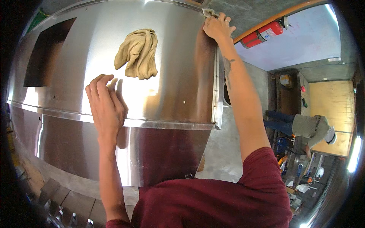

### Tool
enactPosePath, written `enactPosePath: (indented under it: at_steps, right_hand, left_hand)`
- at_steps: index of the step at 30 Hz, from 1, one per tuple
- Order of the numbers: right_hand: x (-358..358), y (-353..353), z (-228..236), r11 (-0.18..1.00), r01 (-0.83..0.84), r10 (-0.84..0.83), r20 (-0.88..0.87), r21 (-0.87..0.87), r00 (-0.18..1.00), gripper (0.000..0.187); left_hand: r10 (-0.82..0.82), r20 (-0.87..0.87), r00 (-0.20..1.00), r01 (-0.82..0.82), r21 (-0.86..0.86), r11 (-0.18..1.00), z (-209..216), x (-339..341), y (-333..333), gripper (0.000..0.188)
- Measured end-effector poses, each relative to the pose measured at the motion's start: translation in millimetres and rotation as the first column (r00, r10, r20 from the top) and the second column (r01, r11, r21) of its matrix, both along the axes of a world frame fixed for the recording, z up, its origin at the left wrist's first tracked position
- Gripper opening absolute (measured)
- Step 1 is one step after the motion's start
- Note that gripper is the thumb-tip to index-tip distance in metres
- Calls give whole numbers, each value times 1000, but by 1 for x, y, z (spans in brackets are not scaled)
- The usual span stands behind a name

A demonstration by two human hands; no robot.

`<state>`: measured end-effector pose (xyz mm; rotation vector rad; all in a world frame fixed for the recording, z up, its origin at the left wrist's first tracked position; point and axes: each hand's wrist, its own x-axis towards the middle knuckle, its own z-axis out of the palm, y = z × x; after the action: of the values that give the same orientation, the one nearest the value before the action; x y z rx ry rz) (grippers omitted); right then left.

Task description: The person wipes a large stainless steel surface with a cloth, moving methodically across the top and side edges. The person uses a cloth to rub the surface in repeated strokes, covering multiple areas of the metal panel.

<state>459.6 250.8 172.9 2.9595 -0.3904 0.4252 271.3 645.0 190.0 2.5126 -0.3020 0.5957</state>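
A large shiny sheet-metal panel [178, 76] with a raised rim stretches before me. My left hand [105, 100] is over its near edge, fingers loosely bent and nothing visible in them. Just beyond those fingertips lies a crumpled tan cloth [138, 53], touched by neither hand. With my right arm stretched out, my right hand [219, 28] presses a small pale rag [210, 13] against the panel's far right corner. Part of that rag is hidden under the fingers.
A dark rectangular opening [49, 53] is cut in the panel's left side. Beyond the right edge is a red fire extinguisher [262, 35] by a whiteboard [304, 41]. At the right, another person [310, 127] stands by a bench cluttered with tools [304, 171].
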Motion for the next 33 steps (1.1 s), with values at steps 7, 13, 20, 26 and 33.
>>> enactPosePath:
  at_steps: [7,13,20,26,33]
  right_hand:
    - [16,-4,4,999,46,-47,-150,-6,988,44]
    - [14,-3,4,995,77,-68,-135,62,989,43]
    - [0,1,5,997,35,-27,-114,66,993,37]
    - [-139,39,12,985,-168,166,-45,-34,985,30]
    - [-293,92,35,978,-208,210,-178,28,961,27]
  left_hand:
    - [-14,-2,1000,14,-11,1000,0,0,1,33]
    - [1,-33,999,-2,-20,1000,-2,0,1,35]
    - [-32,-12,999,32,13,999,-1,-2,2,36]
    - [-28,-7,1000,28,-3,1000,0,-3,1,36]
    - [13,-49,999,-10,58,998,1,-5,-2,33]
